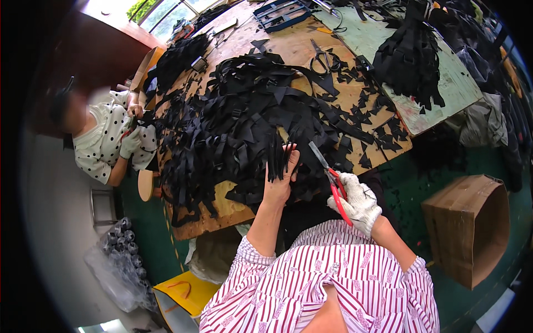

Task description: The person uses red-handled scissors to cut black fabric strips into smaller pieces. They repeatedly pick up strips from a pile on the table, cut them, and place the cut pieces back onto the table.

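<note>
A bundle of narrow black fabric strips (274,161) is grasped in the bare left hand (285,180), mid-frame, over a heap of black fabric straps (244,105). A plier-like metal tool with red handles (338,195) is gripped in the right hand (358,205), covered by a white knit glove. The tool's tip is held near the left fingers: bare skin could be nipped if aim is lost. Strips could be dropped if the grip is loosened, then hardly told apart from the same-coloured heap. Straps could be dragged off the wooden table (225,213) if snagged.

Containers: tools are held in a blue tray (291,23), top centre. Dark rounded items are packed in a clear plastic bag (108,280), lower left. Contents of the brown cardboard box (448,222), lower right, cannot be made out.
</note>
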The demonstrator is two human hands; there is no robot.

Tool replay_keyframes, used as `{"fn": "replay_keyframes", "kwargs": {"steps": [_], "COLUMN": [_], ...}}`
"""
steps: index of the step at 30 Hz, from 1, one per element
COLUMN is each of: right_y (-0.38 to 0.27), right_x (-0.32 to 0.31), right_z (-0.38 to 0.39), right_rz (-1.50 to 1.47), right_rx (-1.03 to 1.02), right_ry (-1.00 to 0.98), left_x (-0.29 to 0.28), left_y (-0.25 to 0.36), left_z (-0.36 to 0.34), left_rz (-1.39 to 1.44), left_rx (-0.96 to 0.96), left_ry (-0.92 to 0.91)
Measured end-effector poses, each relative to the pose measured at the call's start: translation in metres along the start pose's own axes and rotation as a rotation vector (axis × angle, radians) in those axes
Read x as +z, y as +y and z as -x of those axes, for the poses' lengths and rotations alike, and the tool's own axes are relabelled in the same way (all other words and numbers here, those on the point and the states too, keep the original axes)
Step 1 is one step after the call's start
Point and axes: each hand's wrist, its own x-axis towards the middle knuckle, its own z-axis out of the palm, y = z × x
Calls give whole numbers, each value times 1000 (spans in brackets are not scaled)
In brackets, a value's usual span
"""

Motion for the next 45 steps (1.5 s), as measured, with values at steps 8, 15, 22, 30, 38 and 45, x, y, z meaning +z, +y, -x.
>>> {"fn": "replay_keyframes", "kwargs": {"steps": [8,15,22,30,38,45], "right_y": [10,10,7,2,-4,5], "right_x": [13,12,17,5,16,0], "right_z": [-5,-5,-7,-9,-10,-13], "right_rz": [-7,108,-136,-136,-674,-567], "right_rx": [-82,-184,-125,-76,274,211], "right_ry": [105,156,150,73,12,119], "left_x": [7,13,14,11,14,-1], "left_y": [-9,-7,-7,-5,-8,0], "left_z": [6,7,5,6,10,0], "left_rz": [-50,-71,-121,-174,-101,-47], "left_rx": [17,10,42,0,-31,-78], "left_ry": [-63,-35,-32,-59,-1,10]}}
